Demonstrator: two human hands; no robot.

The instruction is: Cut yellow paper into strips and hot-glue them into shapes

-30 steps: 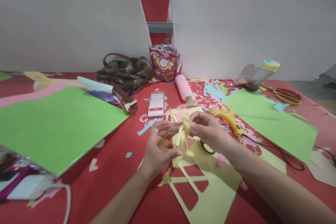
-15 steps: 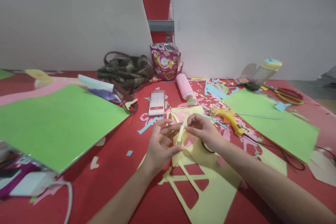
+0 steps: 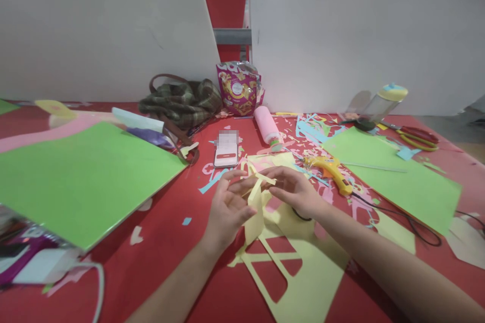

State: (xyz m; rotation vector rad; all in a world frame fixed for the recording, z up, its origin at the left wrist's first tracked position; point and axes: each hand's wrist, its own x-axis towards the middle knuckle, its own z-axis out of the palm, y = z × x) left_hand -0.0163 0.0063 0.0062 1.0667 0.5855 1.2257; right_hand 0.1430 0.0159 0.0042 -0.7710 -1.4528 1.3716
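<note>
A small folded piece of pale yellow paper stands upright between both hands, with a narrow strip across its top. My left hand grips it from the left, thumb in front and fingers behind. Close to the right end of the strip, my right hand has its fingers curled together around the strip's tip. Below them lies a large yellow sheet with cut-out openings. A yellow glue gun rests to the right of my right hand.
A phone, a pink bottle and a snack bag are beyond the hands. Green boards lie on both sides. Scissors and a clear bottle sit at the back right. Paper scraps litter the red table.
The yellow piece has turned: its strip, upright before, now lies across the top and the broad side shows. My right hand has shifted slightly and its fingers point more to the left.
</note>
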